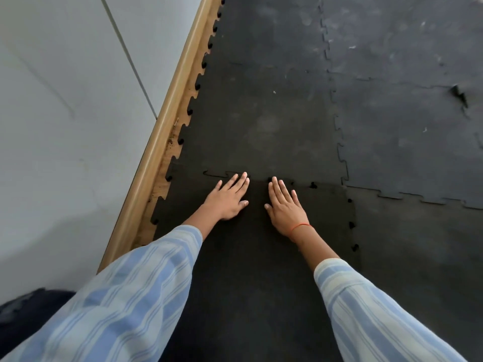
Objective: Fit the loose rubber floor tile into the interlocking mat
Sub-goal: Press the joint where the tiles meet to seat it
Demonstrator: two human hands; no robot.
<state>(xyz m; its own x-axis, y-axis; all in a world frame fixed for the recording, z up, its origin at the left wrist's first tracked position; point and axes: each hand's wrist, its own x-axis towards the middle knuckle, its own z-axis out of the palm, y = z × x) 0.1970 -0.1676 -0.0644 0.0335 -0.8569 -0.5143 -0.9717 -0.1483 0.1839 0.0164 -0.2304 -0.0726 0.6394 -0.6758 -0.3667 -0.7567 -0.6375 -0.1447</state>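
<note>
**At the far seam: both palms down on the loose tile**

Under both hands, the loose tile (pixel 251 257) lies flat, running from the person's body out toward the laid mat (pixel 261 113). Its far toothed edge meets the mat right at the fingertips. Left hand (pixel 228 198) and right hand (pixel 285 207) sit side by side, just apart, fingers flat and slightly spread, holding nothing, palms pressing down.

Seam state: left of the left hand the teeth look outlined but roughly seated. Right of the right hand dark gaps show at the far edge, and more run down the tile's right edge against the neighbouring tile (pixel 405 257). Likely not locked there.

Key relation: the open part of the seam lies to the right, so the right hand is nearer. Next press probably walks rightward along the far edge, then down the right side.

The skirting board (pixel 167 126) borders the left edge.
</note>
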